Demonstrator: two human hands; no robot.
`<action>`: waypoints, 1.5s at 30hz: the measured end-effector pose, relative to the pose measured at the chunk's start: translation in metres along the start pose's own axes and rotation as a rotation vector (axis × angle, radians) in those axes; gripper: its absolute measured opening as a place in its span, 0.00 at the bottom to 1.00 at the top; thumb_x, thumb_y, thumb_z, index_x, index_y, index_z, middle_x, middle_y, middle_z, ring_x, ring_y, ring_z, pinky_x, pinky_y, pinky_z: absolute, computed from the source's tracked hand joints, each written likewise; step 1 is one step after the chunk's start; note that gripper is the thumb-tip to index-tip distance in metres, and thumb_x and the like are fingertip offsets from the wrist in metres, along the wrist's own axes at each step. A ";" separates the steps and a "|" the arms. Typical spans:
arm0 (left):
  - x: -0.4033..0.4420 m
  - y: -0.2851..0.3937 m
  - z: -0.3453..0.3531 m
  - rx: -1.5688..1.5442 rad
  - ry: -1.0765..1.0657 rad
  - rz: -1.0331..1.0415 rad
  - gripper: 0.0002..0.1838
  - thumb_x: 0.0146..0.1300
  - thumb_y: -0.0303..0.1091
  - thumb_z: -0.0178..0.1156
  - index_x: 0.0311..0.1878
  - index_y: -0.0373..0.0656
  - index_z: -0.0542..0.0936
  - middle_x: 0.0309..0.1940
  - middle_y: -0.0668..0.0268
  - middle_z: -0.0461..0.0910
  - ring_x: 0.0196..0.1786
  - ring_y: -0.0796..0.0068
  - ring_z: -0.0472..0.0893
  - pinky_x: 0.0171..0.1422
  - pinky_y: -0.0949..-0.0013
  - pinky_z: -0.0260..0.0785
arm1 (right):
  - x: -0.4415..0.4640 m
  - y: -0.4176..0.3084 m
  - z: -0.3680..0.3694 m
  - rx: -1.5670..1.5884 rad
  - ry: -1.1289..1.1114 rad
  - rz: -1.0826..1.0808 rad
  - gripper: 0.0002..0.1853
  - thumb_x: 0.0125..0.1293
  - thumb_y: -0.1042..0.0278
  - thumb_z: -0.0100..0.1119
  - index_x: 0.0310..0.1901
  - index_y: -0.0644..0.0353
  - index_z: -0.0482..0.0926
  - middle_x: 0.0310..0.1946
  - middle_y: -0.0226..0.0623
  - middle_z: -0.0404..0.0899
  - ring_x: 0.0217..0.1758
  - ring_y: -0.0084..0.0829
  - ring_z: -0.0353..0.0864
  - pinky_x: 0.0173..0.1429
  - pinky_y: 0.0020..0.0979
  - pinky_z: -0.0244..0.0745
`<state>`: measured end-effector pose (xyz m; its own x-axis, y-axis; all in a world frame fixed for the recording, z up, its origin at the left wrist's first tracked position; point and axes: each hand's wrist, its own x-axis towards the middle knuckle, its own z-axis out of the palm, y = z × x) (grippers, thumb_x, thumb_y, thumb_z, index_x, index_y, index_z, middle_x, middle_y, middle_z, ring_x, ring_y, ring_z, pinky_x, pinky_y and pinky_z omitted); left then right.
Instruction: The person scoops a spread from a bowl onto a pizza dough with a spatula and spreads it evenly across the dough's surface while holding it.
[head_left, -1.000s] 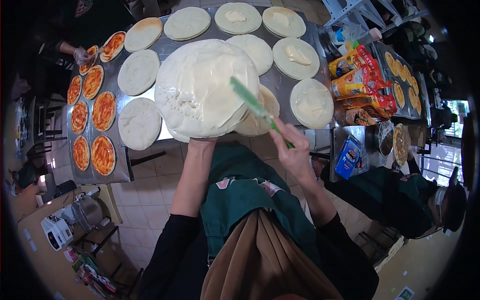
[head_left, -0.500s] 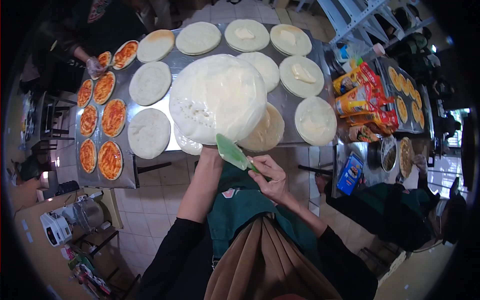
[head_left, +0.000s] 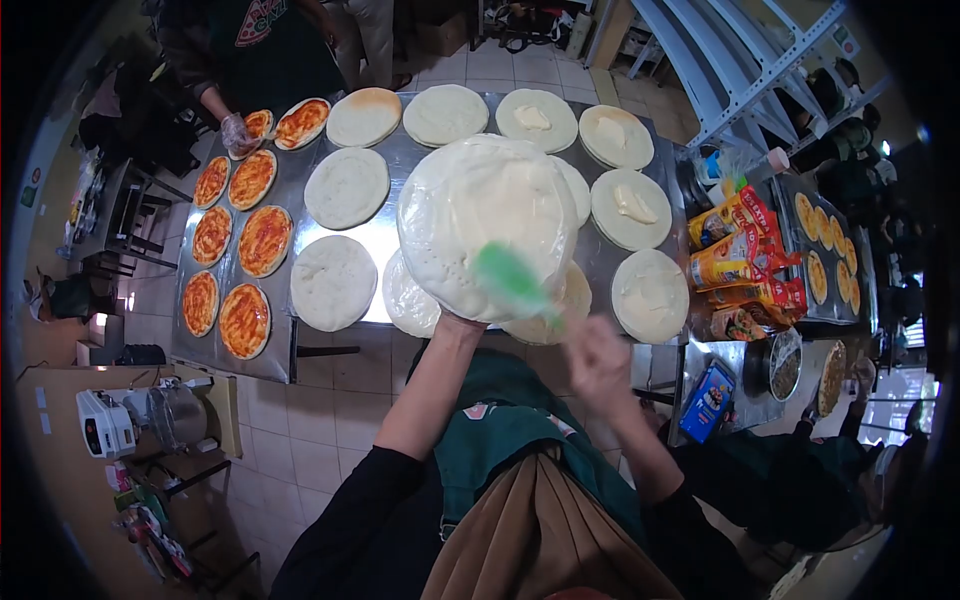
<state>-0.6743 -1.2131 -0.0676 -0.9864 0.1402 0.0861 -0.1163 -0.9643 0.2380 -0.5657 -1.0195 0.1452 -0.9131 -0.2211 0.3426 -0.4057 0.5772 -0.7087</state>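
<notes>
A round pizza base (head_left: 450, 210) with a glossy, creamy coat is held up over the table's front edge. My left hand (head_left: 463, 325) carries it from below; the fingers are hidden under the base. My right hand (head_left: 598, 362), blurred by motion, grips a green spatula (head_left: 508, 278), whose blade lies over the lower right of the base. Partly covered behind the held base are a shiny coated base (head_left: 408, 300) on the left and another base (head_left: 573, 305) on the right. Nearby on the right, a base (head_left: 632, 207) carries a pale dollop.
The metal table (head_left: 275, 352) bears several plain bases and, at left, several red-sauced ones (head_left: 265, 240). Another person's gloved hand (head_left: 238, 135) is at the far left corner. Sauce pouches (head_left: 735, 255), a blue packet (head_left: 708, 400) and another person stand at right.
The spatula and my right hand have moved right and the blade now lies over the base instead of at its lower edge. The view has shifted, so the table sits lower.
</notes>
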 end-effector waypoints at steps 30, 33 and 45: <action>-0.033 0.024 0.109 -0.292 -0.116 0.081 0.37 0.66 0.61 0.45 0.71 0.47 0.59 0.68 0.58 0.64 0.68 0.53 0.66 0.71 0.43 0.59 | -0.030 0.010 0.047 0.277 0.015 -0.218 0.16 0.62 0.73 0.60 0.51 0.66 0.79 0.32 0.37 0.79 0.28 0.27 0.78 0.30 0.30 0.73; -0.031 0.023 0.108 -0.448 -0.148 0.041 0.36 0.66 0.61 0.45 0.71 0.48 0.60 0.69 0.58 0.63 0.68 0.53 0.66 0.71 0.43 0.58 | -0.023 0.017 0.047 0.688 -0.089 0.525 0.17 0.64 0.74 0.58 0.55 0.64 0.77 0.35 0.32 0.78 0.23 0.18 0.74 0.23 0.21 0.66; -0.027 0.026 0.100 -0.513 -0.173 -0.044 0.36 0.67 0.59 0.45 0.71 0.48 0.59 0.69 0.59 0.64 0.68 0.54 0.67 0.71 0.45 0.60 | -0.015 0.003 0.005 -0.004 -0.008 -0.001 0.17 0.60 0.78 0.60 0.52 0.65 0.79 0.41 0.46 0.79 0.41 0.39 0.82 0.44 0.33 0.77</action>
<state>-0.6389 -1.2190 0.0330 -0.9506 0.1764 0.2553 -0.2420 -0.9363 -0.2544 -0.5534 -1.0187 0.1344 -0.9130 -0.2280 0.3383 -0.4064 0.5805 -0.7056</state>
